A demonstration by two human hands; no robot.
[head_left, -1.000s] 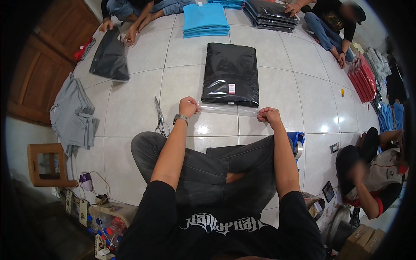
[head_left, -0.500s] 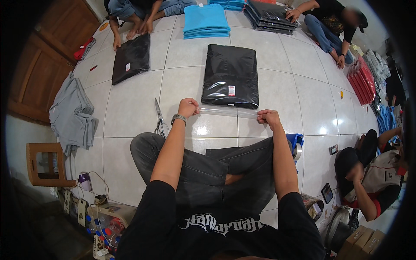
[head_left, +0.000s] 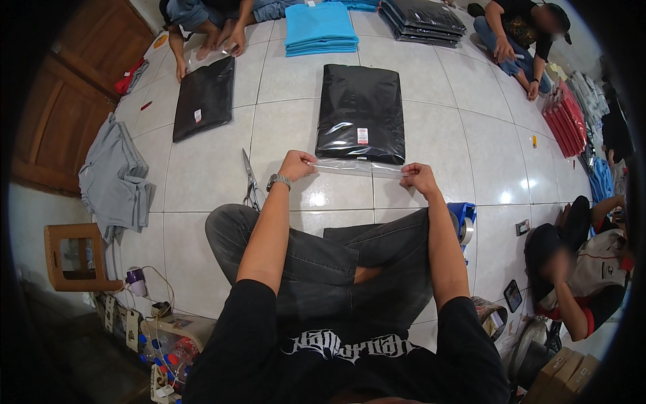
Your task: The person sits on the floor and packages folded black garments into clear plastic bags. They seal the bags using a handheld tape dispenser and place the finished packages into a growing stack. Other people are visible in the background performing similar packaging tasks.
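Note:
In front of me on the tiles lies a folded black garment in a clear plastic bag (head_left: 360, 108), a small white and red label near its near edge. The bag's loose clear flap (head_left: 360, 166) stretches toward me between my hands. My left hand (head_left: 297, 165) pinches the flap's left corner; a watch is on that wrist. Its right corner is pinched by my right hand (head_left: 418, 178). Scissors (head_left: 250, 180) lie on the floor beside my left forearm. Next to my right knee stands a blue tape dispenser (head_left: 464, 225) with a roll of tape.
Far left, another person's hands (head_left: 180, 69) hold a second bagged black garment (head_left: 205, 99). Blue folded shirts (head_left: 321, 30) and bagged black stacks (head_left: 420, 21) stand at the back. Red bagged garments (head_left: 564, 118) lie right; grey clothes (head_left: 116, 176) and a brown stool (head_left: 77, 259) are left.
My hands still hold the flap, which now looks wider and more spread. The far-left person has lifted their bag's clear opening. The far-right person's hand has left the black stack.

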